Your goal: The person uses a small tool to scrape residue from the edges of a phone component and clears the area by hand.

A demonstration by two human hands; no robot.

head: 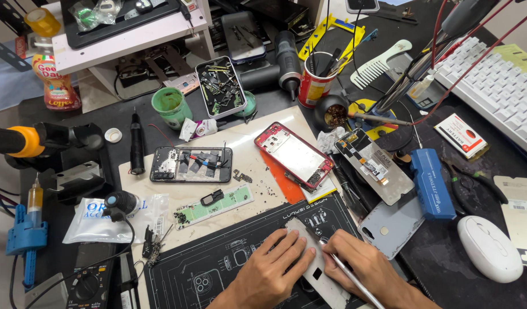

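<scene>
Broadly, a cluttered dark workbench [446, 257] fills the view, with a white keyboard [498, 91] at its far right edge and a black repair mat [217, 266] at the near edge. On a pale board [249, 137] beyond the mat lie an opened black phone body [190, 164] and a red phone frame [293, 154], well apart from each other. A white mouse [489, 249] sits near the right edge. On the mat lies a thin grey panel [312, 260] (a flat piece with a small square cut-out), between the two hands. The left hand [269, 272] lies flat, fingers spread, pressing the panel's left side and gripping nothing. The right hand [366, 269] is closed around a slim metal tool [349, 274], its tip touching the panel near the top edge.
</scene>
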